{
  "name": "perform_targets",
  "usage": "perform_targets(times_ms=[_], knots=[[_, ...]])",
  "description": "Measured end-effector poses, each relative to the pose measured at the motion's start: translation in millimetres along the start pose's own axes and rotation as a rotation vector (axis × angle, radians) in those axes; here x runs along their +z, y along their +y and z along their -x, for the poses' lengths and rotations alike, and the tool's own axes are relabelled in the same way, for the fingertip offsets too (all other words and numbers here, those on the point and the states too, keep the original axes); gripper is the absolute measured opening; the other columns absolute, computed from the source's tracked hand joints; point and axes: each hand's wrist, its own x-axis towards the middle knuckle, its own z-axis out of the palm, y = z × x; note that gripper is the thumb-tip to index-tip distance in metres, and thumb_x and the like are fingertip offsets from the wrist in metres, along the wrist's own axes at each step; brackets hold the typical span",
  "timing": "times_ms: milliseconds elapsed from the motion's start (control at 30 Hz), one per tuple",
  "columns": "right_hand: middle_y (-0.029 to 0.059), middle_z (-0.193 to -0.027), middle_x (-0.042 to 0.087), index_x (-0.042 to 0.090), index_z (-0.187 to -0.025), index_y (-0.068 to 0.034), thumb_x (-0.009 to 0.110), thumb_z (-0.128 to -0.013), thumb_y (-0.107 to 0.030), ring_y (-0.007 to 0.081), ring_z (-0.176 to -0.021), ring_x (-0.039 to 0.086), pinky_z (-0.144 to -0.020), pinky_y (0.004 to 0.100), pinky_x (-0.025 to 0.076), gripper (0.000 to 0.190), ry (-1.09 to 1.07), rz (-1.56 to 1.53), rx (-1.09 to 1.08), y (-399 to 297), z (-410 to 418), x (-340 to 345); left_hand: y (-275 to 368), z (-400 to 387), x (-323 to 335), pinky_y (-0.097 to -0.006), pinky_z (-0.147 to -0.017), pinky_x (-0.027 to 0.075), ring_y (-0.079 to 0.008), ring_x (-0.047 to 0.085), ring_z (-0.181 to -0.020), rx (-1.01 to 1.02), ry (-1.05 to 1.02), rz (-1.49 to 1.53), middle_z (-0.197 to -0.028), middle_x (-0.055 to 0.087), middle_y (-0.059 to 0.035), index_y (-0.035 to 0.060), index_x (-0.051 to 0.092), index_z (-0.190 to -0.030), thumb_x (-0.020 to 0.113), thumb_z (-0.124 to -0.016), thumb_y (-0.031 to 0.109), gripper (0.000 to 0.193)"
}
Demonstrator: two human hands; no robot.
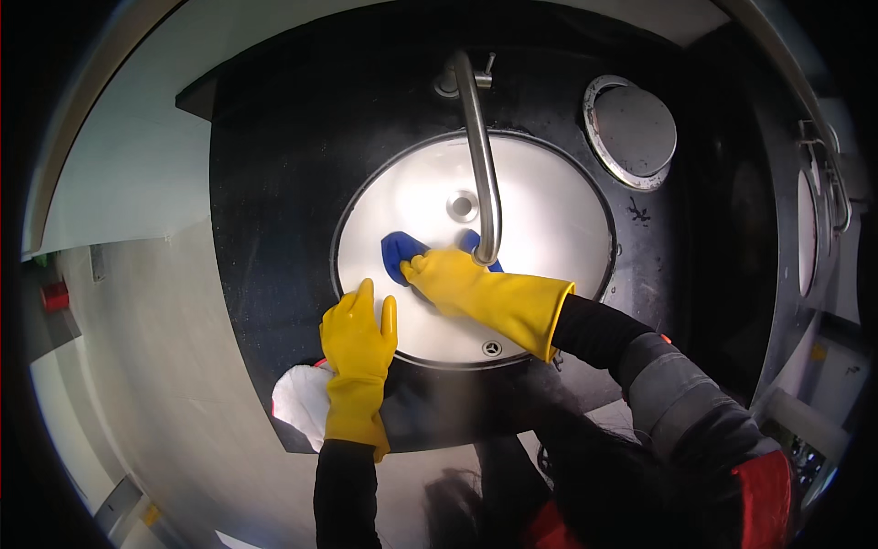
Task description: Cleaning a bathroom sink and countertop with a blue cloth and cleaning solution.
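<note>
A white oval sink basin (549, 206) is set into a black countertop (274, 171). My right hand (453, 278), in a yellow rubber glove, presses a blue cloth (401, 257) against the basin, below the drain (462, 205); part of the cloth shows on both sides of the hand. The curved metal faucet (477, 137) reaches over the basin, its tip just above that glove. My left hand (357, 329), gloved in yellow too, rests at the basin's lower left rim with nothing in it, thumb apart from the fingers. Beside its wrist lies a white cloth with red edging (302, 401).
A round metal lid (634, 130) sits askew over a ringed opening at the counter's back right. The faucet's lever (490, 65) stands behind the basin. A second basin and faucet (809, 219) appear at the far right. Left of the counter, a red object (55, 296) is visible.
</note>
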Motion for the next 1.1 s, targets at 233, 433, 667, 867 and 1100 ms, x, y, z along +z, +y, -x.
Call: perform_targets(times_ms=[233,433,667,867,1100], knots=[[0.0206,-0.105,0.073,0.065,-0.119,0.0,0.057,-0.097,-0.018,0.0323,-0.093,0.073,-0.08,0.0426,0.058,0.03,0.582,-0.385,0.759,67.8,-50.1,39.4,-2.5,0.9,-6.8,-0.0419,-0.091,0.053,-0.0337,0.069,-0.097,0.025,0.002,0.004,-0.104,0.073,-0.0156,0.0044,0.073,-0.119,0.078,-0.089,0.021,0.035],[0.0229,-0.12,0.07,0.065,-0.127,-0.002,0.062,-0.091,-0.026,0.0374,-0.11,0.069,-0.093,0.0448,0.055,0.043,-0.196,0.194,0.713,93.8,63.6,-28.2,-3.1,0.2,-1.6,-0.042,-0.091,0.053,-0.034,0.07,-0.097,0.046,0.016,0.022,-0.105,0.073,-0.0161,0.004,0.073,-0.118,0.078,-0.09,0.021,0.033],[0.0169,-0.118,0.072,0.07,-0.123,-0.005,0.066,-0.091,-0.031,0.0349,-0.108,0.069,-0.092,0.0449,0.056,0.042,-0.647,0.725,0.185,68.8,87.4,-41.3,-7.1,5.1,-2.0,-0.0422,-0.088,0.053,-0.0345,0.07,-0.094,0.068,0.023,-0.005,-0.103,0.073,-0.0164,0.0027,0.072,-0.119,0.077,-0.09,0.024,0.036],[0.0153,-0.113,0.072,0.07,-0.123,-0.008,0.068,-0.091,-0.03,0.0358,-0.103,0.071,-0.088,0.0427,0.057,0.039,-0.729,0.46,0.333,121.4,27.7,54.0,-2.7,-0.9,-1.0,-0.0425,-0.085,0.053,-0.0343,0.07,-0.091,0.087,0.021,0.011,-0.1,0.073,-0.0165,0.0016,0.072,-0.119,0.076,-0.09,0.025,0.038],[0.0169,-0.114,0.072,0.072,-0.119,-0.008,0.065,-0.091,-0.026,0.0375,-0.103,0.071,-0.089,0.0439,0.057,0.035,-0.53,0.0,0.643,92.4,63.1,65.2,-4.0,2.0,-7.8,-0.042,-0.091,0.053,-0.0348,0.07,-0.097,0.044,-0.03,0.005,-0.105,0.073,-0.017,0.0022,0.072,-0.119,0.077,-0.09,0.021,0.035]])
